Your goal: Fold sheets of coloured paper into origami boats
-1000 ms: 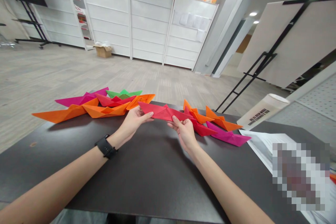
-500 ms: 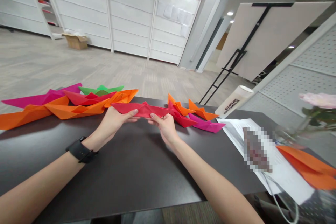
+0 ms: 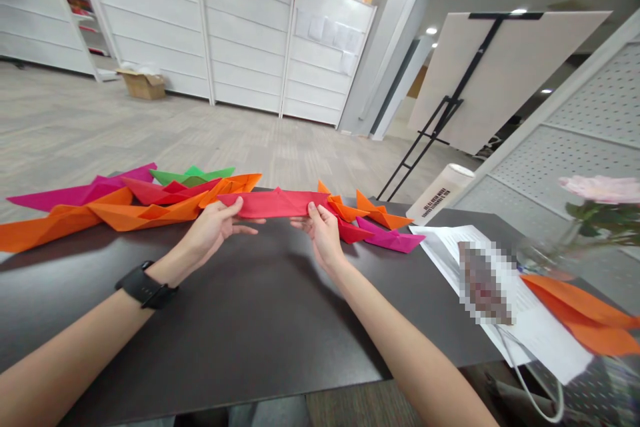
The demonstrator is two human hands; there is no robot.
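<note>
A red folded paper boat [image 3: 275,204] is held lengthwise between my two hands, a little above the dark table [image 3: 270,320]. My left hand [image 3: 217,223] pinches its left part, thumb on the near side. On the right part, my right hand [image 3: 323,227] grips it with the thumb in front and fingers behind. Left of it stand several paper boats: an orange one [image 3: 150,210], a magenta one [image 3: 90,188], a red one [image 3: 170,191] and a green one [image 3: 193,176]. To the right are a magenta boat [image 3: 393,238] and an orange boat [image 3: 384,213], partly grouped with red ones.
A white cylinder with print [image 3: 443,193] lies tilted at the table's back right. Printed sheets [image 3: 543,327], a white cable [image 3: 530,397], an orange folded paper [image 3: 585,320] and a pink flower [image 3: 600,190] are on the right. Behind stands an easel board [image 3: 510,73].
The red boat has turned so its flat side faces me more. My hands have spread slightly apart, and the left fingers have straightened beneath it. The view has shifted slightly.
</note>
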